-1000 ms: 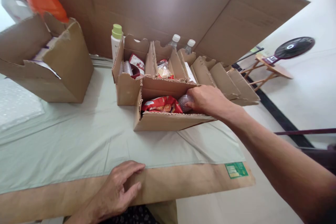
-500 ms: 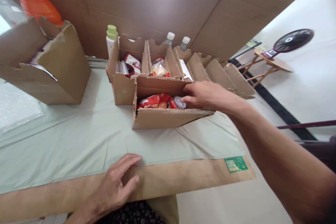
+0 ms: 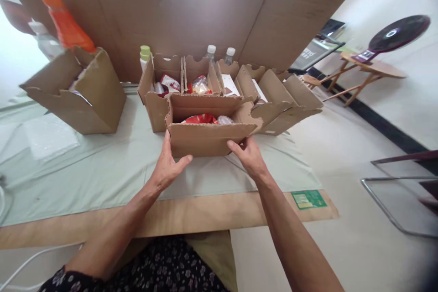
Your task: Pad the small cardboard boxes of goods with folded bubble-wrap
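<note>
A long, open cardboard box (image 3: 205, 140) stands at the front of a row of boxes, with a red packet (image 3: 201, 119) and a clear plastic item (image 3: 225, 120) inside. Around its left end, my left hand (image 3: 169, 164) has its fingers at the side and its thumb apart in front. My right hand (image 3: 249, 156) grips the right end, thumb on the front wall and fingers round the side. Behind it, one box holds a red and white packet (image 3: 170, 83); another holds a clear-wrapped item (image 3: 200, 85).
A larger cardboard box (image 3: 102, 100) stands at left, before an orange bottle (image 3: 70, 27). Bubble wrap (image 3: 51, 134) lies on the green cloth (image 3: 137, 173). Bottles with white caps (image 3: 230, 54) stand behind the row. A tall cardboard sheet (image 3: 191, 13) rises at the back.
My right hand has come out of the front box to its right end. My left hand has moved from the table edge up to its left end. The box's right end now stands upright.
</note>
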Available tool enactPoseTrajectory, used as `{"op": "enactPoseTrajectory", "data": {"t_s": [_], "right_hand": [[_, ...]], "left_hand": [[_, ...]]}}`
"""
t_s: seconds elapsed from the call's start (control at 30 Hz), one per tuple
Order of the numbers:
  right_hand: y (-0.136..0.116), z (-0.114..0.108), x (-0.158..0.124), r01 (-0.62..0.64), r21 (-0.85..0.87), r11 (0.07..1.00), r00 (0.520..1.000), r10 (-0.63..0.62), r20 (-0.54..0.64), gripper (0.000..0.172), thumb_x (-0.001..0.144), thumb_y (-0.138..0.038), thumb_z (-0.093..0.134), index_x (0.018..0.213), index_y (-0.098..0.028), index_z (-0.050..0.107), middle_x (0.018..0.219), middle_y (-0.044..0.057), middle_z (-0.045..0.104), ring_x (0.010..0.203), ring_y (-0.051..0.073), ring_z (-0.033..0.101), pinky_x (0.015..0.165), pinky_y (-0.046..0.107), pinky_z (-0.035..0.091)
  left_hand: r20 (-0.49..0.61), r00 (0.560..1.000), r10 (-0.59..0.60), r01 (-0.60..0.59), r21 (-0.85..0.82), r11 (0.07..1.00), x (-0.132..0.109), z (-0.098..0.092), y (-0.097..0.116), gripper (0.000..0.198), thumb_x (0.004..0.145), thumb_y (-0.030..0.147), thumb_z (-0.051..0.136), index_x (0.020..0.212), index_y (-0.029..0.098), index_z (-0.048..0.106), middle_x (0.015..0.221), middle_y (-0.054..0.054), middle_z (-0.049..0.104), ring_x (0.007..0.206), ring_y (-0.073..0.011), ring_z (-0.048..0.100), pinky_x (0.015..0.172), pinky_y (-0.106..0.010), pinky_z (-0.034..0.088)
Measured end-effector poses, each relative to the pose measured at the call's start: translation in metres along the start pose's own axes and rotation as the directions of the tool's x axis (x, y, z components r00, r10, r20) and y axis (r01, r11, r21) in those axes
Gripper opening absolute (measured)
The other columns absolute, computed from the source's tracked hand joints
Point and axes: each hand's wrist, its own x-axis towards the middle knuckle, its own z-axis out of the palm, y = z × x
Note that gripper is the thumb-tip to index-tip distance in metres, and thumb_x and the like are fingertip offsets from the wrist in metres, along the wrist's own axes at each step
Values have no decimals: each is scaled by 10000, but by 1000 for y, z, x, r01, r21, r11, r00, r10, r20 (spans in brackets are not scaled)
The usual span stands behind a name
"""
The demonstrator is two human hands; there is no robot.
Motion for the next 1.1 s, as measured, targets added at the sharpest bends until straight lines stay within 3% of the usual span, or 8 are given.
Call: {"op": "enactPoseTrajectory", "data": {"t_s": [0.17,0.3,0.47,0.53,0.6,0.73,0.97,1.1], "right_hand": [[-9,-13,-50,4,-46,999,995,-9,-97,668,798,-725,706,1183,-189,601,1074,109,735,914,262,682,825,432,569],[-36,-14,-92,41,-51,998,992,-47,-118,567,830,-702,696,1112,-216,624,988,86,732,893,265,688,818,432,567],[-91,8,-85,171,-16,985,985,-172,-15,607,845,-679,689,1237,-225,599,1052,89,714,931,262,664,862,440,567],[-103,0,-82,184,-2,983,983,-184,-28,597,841,-654,707,1251,-235,594,1085,90,705,951,267,664,874,447,565],[-104,-16,-89,159,-25,987,974,-161,-161,570,829,-635,729,1231,-249,607,1062,78,695,938,269,664,877,456,556],[-92,-34,-122,165,-60,984,857,-173,-486,580,849,-593,727,1309,-270,582,1160,81,659,1062,286,642,998,484,502],[-95,7,-116,256,21,966,946,-246,-213,564,889,-528,717,1352,-252,550,1213,101,647,1090,275,623,1017,477,506],[-89,-17,-117,314,52,948,837,-250,-487,501,895,-483,721,1323,-253,595,1154,63,633,1081,244,603,1053,443,472]], "left_hand": [[24,999,-23,25,-68,997,-34,0,19,900,889,438,706,1620,263,212,1641,-148,380,1546,-354,343,1241,-583,342],[-41,999,22,-22,-14,1000,-67,-25,40,836,895,438,730,1593,275,300,1597,-129,441,1539,-347,353,1262,-557,337],[-221,971,95,-102,-24,994,-63,-63,71,818,884,423,763,1560,278,324,1534,-100,502,1473,-340,441,1252,-564,355],[-251,959,133,-151,-53,987,-54,-55,86,844,894,431,750,1575,297,271,1577,-91,462,1475,-333,443,1253,-556,359],[-202,967,152,-170,-75,983,-50,-33,99,868,922,447,708,1602,316,185,1621,-89,410,1490,-324,429,1255,-540,363],[-45,986,163,-167,-99,981,-58,3,104,863,944,469,655,1614,292,141,1609,-123,405,1471,-340,440,1230,-539,396],[-307,930,203,-243,-96,965,-62,-39,87,671,898,381,743,1463,270,397,1384,-71,564,1322,-293,544,1154,-478,447],[-170,950,262,-291,-175,941,-53,-5,99,784,875,334,745,1540,273,333,1472,-107,515,1379,-325,504,1192,-526,403]]}}
